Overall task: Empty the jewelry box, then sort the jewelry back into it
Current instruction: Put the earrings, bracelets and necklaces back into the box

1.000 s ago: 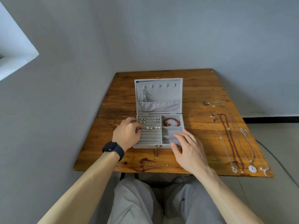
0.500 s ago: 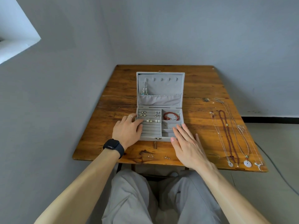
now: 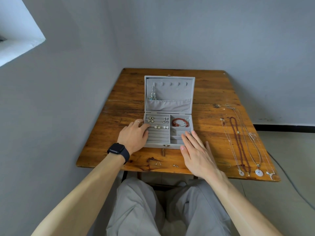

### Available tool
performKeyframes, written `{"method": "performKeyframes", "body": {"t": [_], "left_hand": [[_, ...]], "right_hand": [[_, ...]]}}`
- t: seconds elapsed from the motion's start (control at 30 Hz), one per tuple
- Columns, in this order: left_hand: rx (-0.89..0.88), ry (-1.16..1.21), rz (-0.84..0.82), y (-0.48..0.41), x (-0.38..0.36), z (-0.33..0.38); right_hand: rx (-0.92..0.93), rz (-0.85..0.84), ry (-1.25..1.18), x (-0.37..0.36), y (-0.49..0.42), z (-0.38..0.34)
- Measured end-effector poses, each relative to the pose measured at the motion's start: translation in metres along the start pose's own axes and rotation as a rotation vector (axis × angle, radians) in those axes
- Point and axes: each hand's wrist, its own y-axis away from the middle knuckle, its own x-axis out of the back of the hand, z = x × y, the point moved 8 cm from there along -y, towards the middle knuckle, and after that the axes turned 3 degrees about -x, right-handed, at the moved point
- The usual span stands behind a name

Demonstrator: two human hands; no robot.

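Note:
An open grey jewelry box (image 3: 167, 146) stands mid-table with its lid (image 3: 169, 92) upright. Earrings (image 3: 157, 123) sit in the ring rows on the left, a red bead bracelet (image 3: 180, 122) lies in the upper right compartment, and a silver piece (image 3: 153, 96) hangs inside the lid. My left hand (image 3: 133, 137) rests on the box's left edge, fingers curled over it. My right hand (image 3: 197, 152) lies flat, fingers spread, its tips at the box's front right corner. Several necklaces (image 3: 242, 142) lie on the right of the table. Two small earring pairs (image 3: 167, 164) lie near the front edge.
The wooden table (image 3: 213, 92) stands in a corner with grey walls on the left and behind. A dark cable (image 3: 289, 181) runs over the floor at the right. My knees sit under the table's front edge.
The view has shifted, so the table sits lower and farther off. Both hands stay at the box's left edge and front right corner; the right hand has flattened slightly.

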Motion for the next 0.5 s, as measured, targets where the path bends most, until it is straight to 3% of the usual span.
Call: {"method": "performKeyframes", "body": {"t": [0.37, 0.5], "left_hand": [[0.020, 0.076, -0.070, 0.000, -0.004, -0.003], [0.024, 0.173, 0.068, 0.018, 0.008, -0.003]], "right_hand": [[0.000, -0.019, -0.014, 0.005, 0.000, -0.001], [0.014, 0.084, -0.067, 0.020, 0.006, -0.007]]}}
